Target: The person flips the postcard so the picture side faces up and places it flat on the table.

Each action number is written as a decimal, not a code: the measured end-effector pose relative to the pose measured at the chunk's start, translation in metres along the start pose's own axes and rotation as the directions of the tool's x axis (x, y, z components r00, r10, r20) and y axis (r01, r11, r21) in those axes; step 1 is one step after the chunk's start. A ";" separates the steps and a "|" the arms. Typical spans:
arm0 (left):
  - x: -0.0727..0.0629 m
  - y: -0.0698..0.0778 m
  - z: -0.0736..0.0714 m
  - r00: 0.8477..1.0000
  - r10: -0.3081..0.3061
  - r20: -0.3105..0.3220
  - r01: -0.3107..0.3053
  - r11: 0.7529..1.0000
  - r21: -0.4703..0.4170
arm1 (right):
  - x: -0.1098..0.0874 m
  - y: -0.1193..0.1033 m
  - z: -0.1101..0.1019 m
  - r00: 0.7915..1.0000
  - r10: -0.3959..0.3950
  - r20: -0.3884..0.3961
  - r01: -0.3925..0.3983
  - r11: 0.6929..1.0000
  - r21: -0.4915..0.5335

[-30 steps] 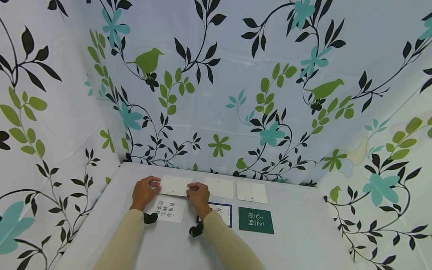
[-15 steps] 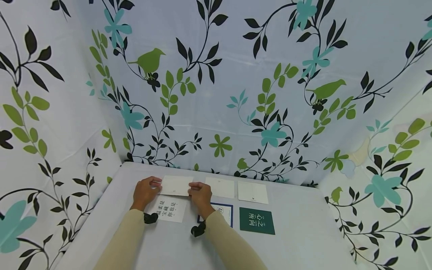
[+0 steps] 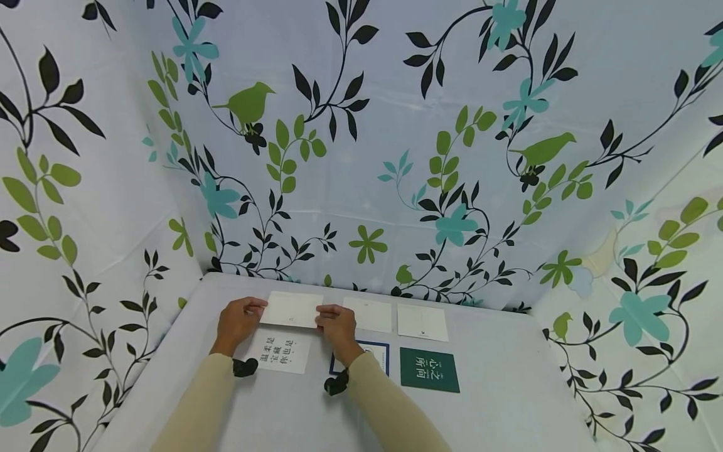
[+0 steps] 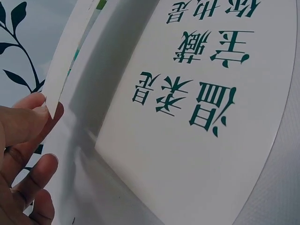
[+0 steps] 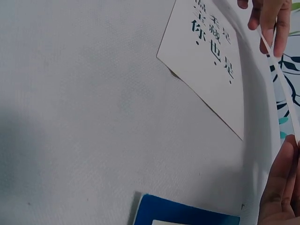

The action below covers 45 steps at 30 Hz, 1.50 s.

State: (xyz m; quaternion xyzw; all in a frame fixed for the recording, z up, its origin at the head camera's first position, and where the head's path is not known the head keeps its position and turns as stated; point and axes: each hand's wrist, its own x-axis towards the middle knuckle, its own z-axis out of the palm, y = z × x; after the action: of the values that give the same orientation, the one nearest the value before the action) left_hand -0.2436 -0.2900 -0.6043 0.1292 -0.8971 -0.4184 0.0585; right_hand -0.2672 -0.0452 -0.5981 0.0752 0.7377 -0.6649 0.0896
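Observation:
Both hands hold a blank-looking cream card (image 3: 292, 309), with a tiny mark near its lower edge, by its two ends. My left hand (image 3: 237, 323) pinches its left end; in the left wrist view the thumb and index finger (image 4: 28, 123) grip the corner. At the right end my right hand (image 3: 337, 328) pinches the card. In the right wrist view the card appears nearly edge-on, lifted off the table. Just in front lies a white card with dark green Chinese characters (image 3: 282, 353), flat and apart from the hands.
Right of the hands, two more cream cards (image 3: 367, 315) lie in the back row. In front of them are a blue-bordered card (image 3: 381, 359), partly hidden by the right wrist, and a dark green card (image 3: 430, 370). A patterned curtain (image 3: 367, 188) rises behind the white table (image 3: 497, 402).
The left hand has shifted slightly left, and the cream card's left end has moved with it, showing more of the card. The right hand stays almost in place. Other cards have not moved.

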 end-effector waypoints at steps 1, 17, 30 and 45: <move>0.001 0.000 -0.001 1.000 0.002 0.001 -0.002 1.000 -0.006 | 0.000 0.000 -0.001 1.000 0.006 0.004 -0.006 1.000 0.000; -0.003 0.005 -0.011 0.999 0.042 -0.001 -0.042 0.999 -0.022 | 0.004 0.000 -0.007 0.997 0.003 0.077 -0.003 1.000 0.000; -0.003 0.011 -0.017 0.997 0.069 -0.039 -0.072 0.995 -0.070 | 0.005 -0.004 -0.012 0.997 -0.022 0.076 0.021 1.000 0.011; -0.001 0.013 -0.016 0.994 0.079 -0.071 -0.084 0.994 -0.070 | 0.005 -0.003 -0.013 0.994 -0.066 0.085 0.064 0.998 0.028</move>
State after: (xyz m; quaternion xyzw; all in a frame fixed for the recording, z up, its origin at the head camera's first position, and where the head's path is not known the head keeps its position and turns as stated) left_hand -0.2413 -0.2929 -0.5840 0.1043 -0.8832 -0.4437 0.1106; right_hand -0.2730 -0.0325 -0.5945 0.0239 0.7268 -0.6793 0.0986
